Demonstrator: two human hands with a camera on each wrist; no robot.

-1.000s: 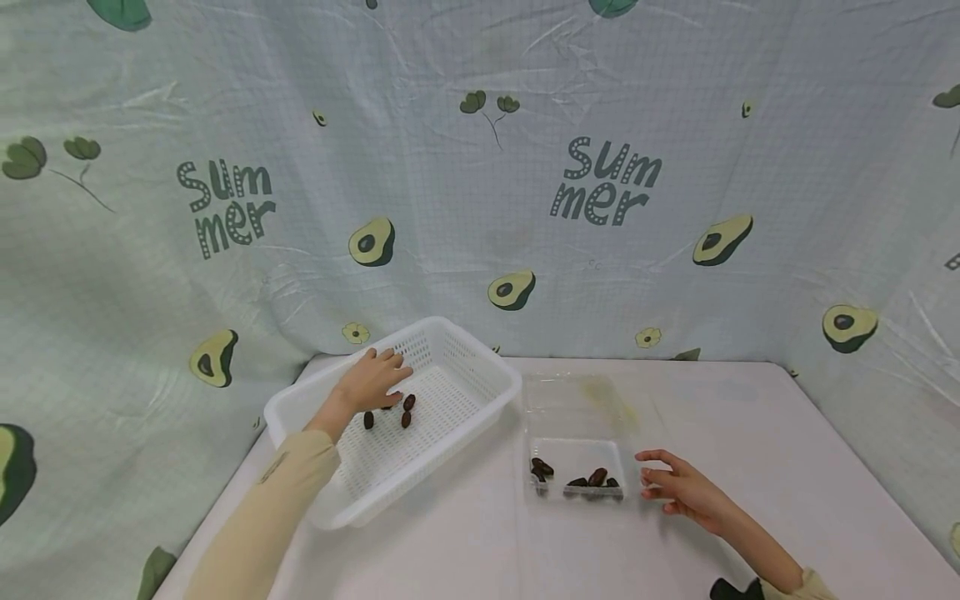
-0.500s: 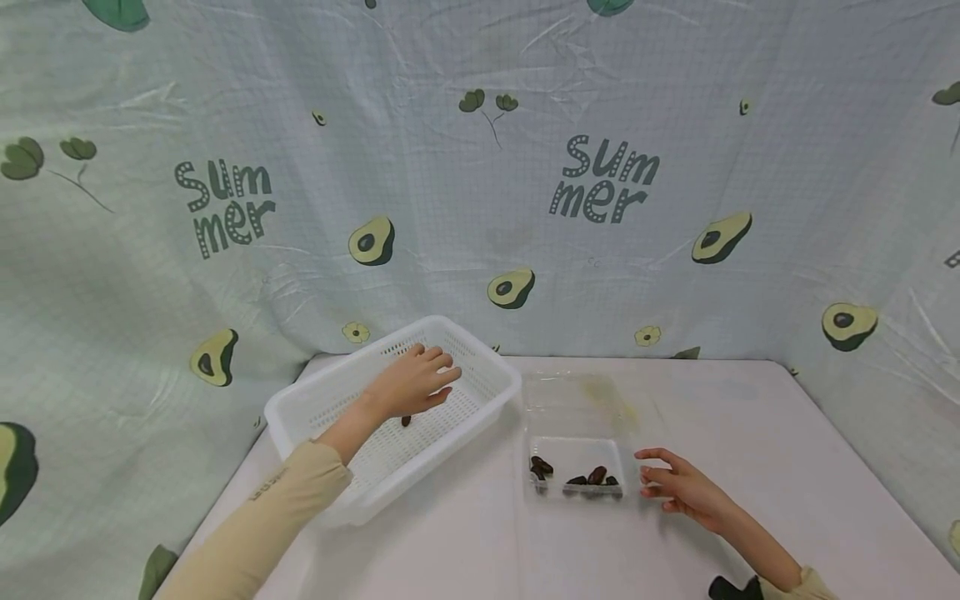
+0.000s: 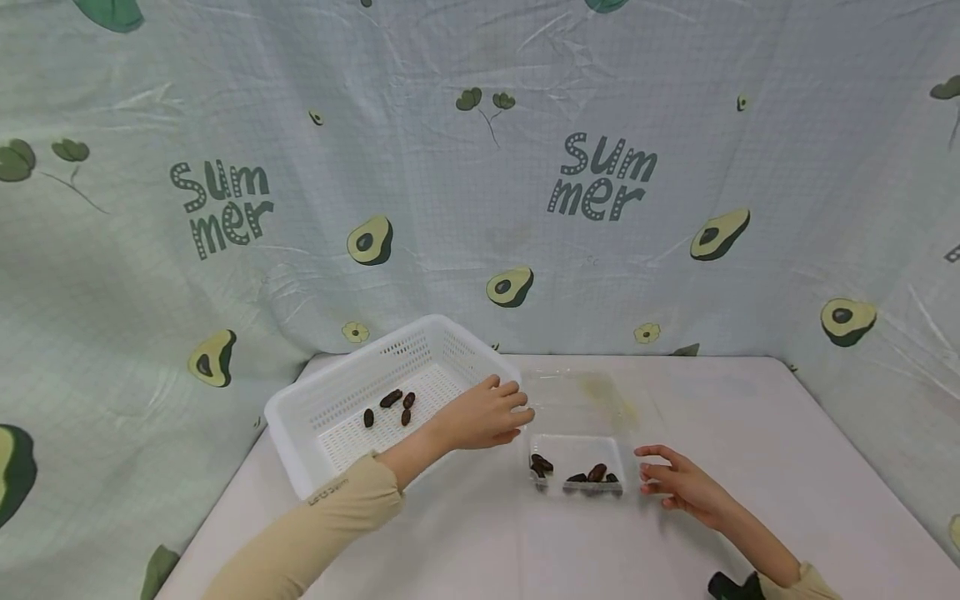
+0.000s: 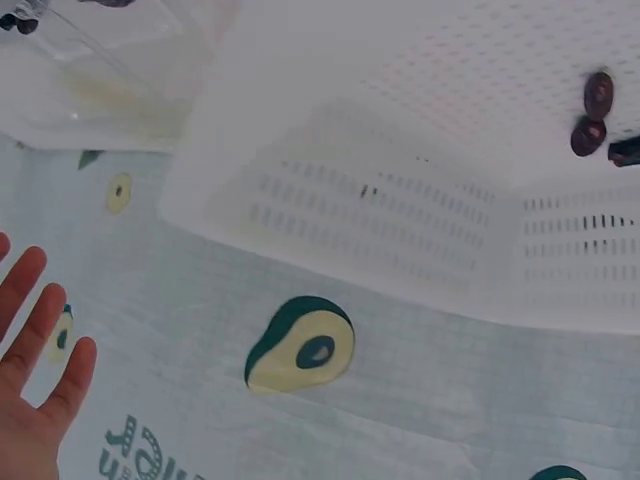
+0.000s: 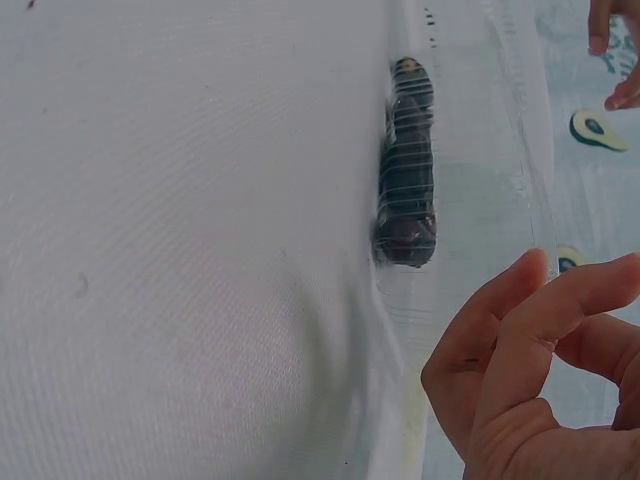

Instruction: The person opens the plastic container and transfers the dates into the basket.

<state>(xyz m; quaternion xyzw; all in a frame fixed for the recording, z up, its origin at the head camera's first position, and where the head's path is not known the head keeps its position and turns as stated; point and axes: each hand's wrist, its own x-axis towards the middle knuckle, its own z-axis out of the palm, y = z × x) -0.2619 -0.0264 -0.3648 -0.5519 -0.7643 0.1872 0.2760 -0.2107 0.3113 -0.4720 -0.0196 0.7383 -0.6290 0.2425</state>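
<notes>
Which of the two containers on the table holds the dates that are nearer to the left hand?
The clear plastic box, just below the left hand. Its dates lie closer than those in the white basket.

Dark brown oval dates (image 3: 576, 475) lie in a small clear plastic tray (image 3: 579, 454) on the counter, bunched along its near wall and left corner; through the ribbed wall the right wrist view shows them as a dark, glossy row. The tray's clear lid (image 3: 577, 396) lies open flat behind it. Just left stands a white perforated basket (image 3: 337, 392), set at an angle, with four more dates (image 3: 390, 404) lying close together on its floor.
</notes>
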